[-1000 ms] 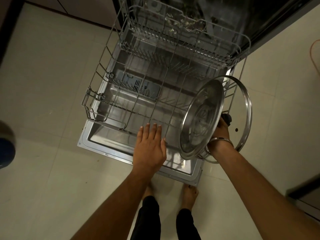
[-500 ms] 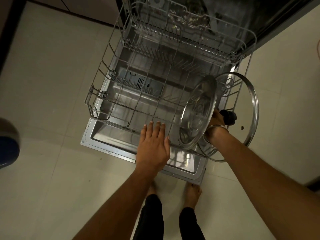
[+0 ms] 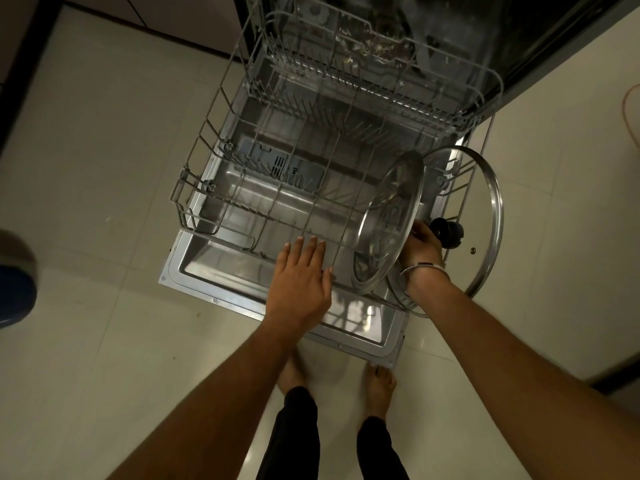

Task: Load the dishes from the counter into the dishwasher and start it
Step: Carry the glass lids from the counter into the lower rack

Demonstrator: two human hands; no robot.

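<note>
The dishwasher stands open with its door (image 3: 194, 271) folded down and the wire lower rack (image 3: 194, 195) pulled out over it. My right hand (image 3: 420, 245) grips a steel plate (image 3: 388, 223) and a glass lid (image 3: 485, 216) with a black knob (image 3: 448, 232), both on edge at the rack's right side. The plate's lower rim is down among the rack's wires; the lid sits over the rack's right edge. My left hand (image 3: 301, 278) lies flat, fingers straight, on the rack's front rim.
The upper rack (image 3: 381, 81) is partly pulled out above the lower one, with food scraps behind it. Pale tiled floor surrounds the door. My bare feet (image 3: 379, 386) stand just before the door's edge. A dark blue round object (image 3: 14, 289) sits at the far left.
My right hand has carried the plate and lid further over the lower rack, and the plate now sits lower among the wires. My left hand has stayed on the front rim.
</note>
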